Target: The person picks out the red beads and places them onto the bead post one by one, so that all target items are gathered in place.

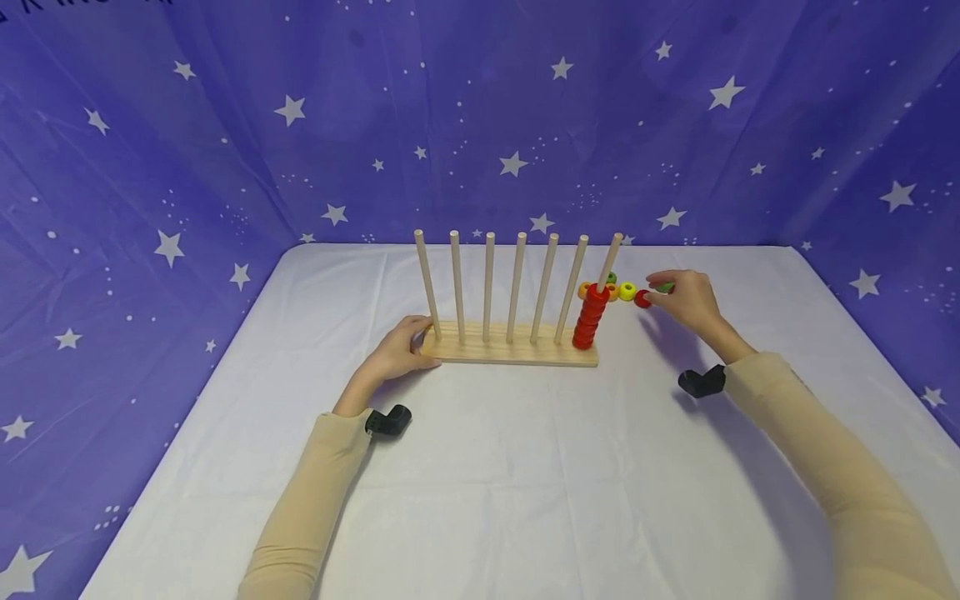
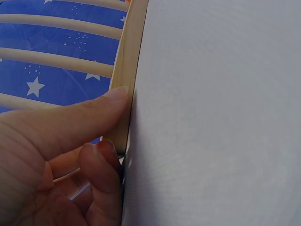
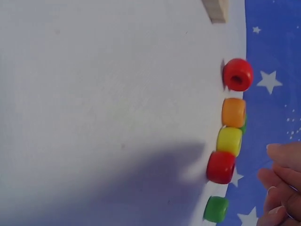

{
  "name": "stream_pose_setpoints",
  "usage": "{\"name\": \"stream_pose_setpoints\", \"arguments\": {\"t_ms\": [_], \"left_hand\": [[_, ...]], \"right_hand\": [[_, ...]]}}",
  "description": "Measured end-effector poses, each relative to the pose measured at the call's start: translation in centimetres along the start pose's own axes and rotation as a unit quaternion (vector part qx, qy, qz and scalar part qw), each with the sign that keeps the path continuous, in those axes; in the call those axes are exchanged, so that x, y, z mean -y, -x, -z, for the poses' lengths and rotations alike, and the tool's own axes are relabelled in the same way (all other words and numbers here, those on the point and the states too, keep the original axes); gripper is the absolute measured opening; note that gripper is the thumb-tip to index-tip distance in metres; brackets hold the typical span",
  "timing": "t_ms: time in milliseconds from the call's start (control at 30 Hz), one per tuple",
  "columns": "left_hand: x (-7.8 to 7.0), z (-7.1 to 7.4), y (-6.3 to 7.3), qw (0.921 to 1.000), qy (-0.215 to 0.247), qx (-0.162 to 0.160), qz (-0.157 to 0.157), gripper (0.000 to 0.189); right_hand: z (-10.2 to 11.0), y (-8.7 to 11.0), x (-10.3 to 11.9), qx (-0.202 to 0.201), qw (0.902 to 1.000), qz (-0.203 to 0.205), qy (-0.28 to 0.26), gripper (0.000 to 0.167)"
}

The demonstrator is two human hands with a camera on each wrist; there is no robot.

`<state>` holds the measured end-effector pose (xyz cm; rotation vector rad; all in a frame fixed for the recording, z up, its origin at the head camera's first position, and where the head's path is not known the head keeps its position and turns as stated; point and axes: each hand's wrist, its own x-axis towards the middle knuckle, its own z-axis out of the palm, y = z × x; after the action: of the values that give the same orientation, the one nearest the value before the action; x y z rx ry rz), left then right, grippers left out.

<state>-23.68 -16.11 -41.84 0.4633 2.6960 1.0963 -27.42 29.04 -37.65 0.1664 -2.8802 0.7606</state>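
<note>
A wooden peg stand (image 1: 517,353) with a row of upright pegs stands on the table. Its rightmost peg carries a stack of red beads (image 1: 589,321). My left hand (image 1: 401,350) grips the left end of its base; in the left wrist view the thumb (image 2: 101,110) lies along the wood's front edge. Beyond the stand's right end, my right hand (image 1: 688,298) hovers beside a red bead (image 1: 642,298) and a partly hidden green bead (image 1: 664,287). In the right wrist view its loosely bent fingers (image 3: 282,160) hold nothing, to the side of the beads.
Next to the red bead is a yellow bead (image 1: 627,291), then orange beads (image 1: 584,290) and a green bead (image 1: 611,277), partly behind the stack. White cloth (image 1: 510,467) covers the table. A purple star-patterned curtain (image 1: 450,125) hangs behind. Each wrist wears a black camera (image 1: 702,382).
</note>
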Motion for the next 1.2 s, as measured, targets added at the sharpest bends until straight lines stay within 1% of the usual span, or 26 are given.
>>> {"name": "stream_pose_setpoints", "arguments": {"t_ms": [200, 433, 667, 833, 1200], "left_hand": [[0.0, -0.1, -0.1, 1.0, 0.001, -0.002, -0.004, 0.077], [0.1, -0.1, 0.0, 1.0, 0.005, 0.0, -0.002, 0.077], [0.0, -0.1, 0.0, 0.9999, 0.014, -0.004, 0.004, 0.077], [0.1, -0.1, 0.0, 1.0, 0.006, -0.003, -0.001, 0.077], [0.2, -0.1, -0.1, 1.0, 0.006, 0.001, 0.008, 0.077]], "right_hand": [[-0.2, -0.5, -1.0, 0.02, 0.9995, -0.024, 0.009, 0.037], [-0.3, -1.1, -1.3, 0.059, 0.9966, -0.054, 0.018, 0.042], [-0.7, -1.5, -1.6, 0.094, 0.9937, -0.052, 0.032, 0.045], [-1.0, -1.7, -1.8, 0.11, 0.9918, -0.056, 0.035, 0.044], [-1.4, -1.7, -2.0, 0.108, 0.9923, -0.044, 0.04, 0.042]]}}
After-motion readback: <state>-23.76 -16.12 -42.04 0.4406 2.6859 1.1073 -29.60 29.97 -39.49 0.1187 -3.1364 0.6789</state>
